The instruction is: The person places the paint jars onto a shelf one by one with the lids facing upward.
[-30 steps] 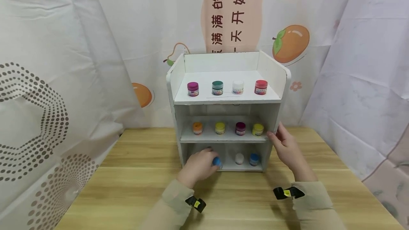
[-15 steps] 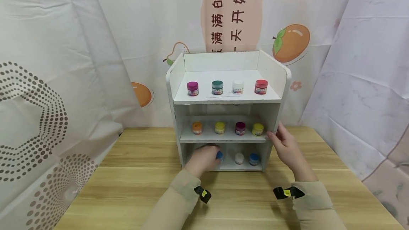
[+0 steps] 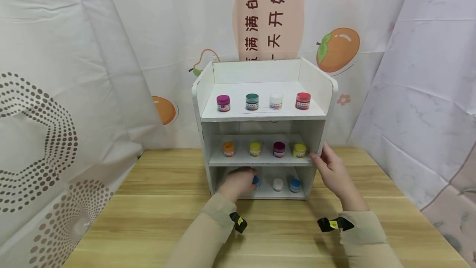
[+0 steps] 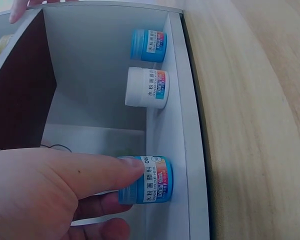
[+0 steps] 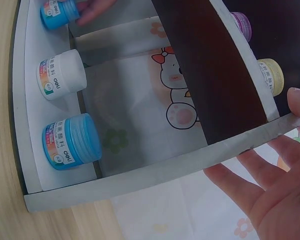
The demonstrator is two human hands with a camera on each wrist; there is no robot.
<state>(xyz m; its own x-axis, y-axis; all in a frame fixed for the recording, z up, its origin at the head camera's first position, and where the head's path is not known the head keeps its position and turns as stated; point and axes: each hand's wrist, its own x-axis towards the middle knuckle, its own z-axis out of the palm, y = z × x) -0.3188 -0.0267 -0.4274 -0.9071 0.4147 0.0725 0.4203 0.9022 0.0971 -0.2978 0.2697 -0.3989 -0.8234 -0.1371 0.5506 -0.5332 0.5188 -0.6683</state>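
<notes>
My left hand [image 3: 238, 183] reaches into the bottom level of a small white shelf unit [image 3: 265, 113]. Between its thumb and fingers it pinches a blue paint jar [image 4: 157, 180], whose base is at the bottom board. To the right on that board stand a white paint jar [image 4: 147, 87] and a second blue paint jar [image 4: 149, 45]. My right hand [image 3: 332, 173] grips the unit's right side panel [image 5: 165, 167], thumb at its front edge and fingers along the outer face. Close by that thumb is a yellow paint jar [image 5: 271, 76] on the middle level.
On the middle board are also orange [image 3: 228, 149], yellow [image 3: 255, 149] and dark purple [image 3: 279, 149] jars. The top level bears magenta [image 3: 223, 103], green [image 3: 252, 101], white [image 3: 276, 101] and red [image 3: 303, 101] jars. A wooden table [image 3: 156, 210] carries the unit before a printed curtain [image 3: 178, 20].
The left hand has moved a little right and deeper into the bottom level, bringing the blue paint jar from the front edge to farther back. The right hand keeps its grip on the panel.
</notes>
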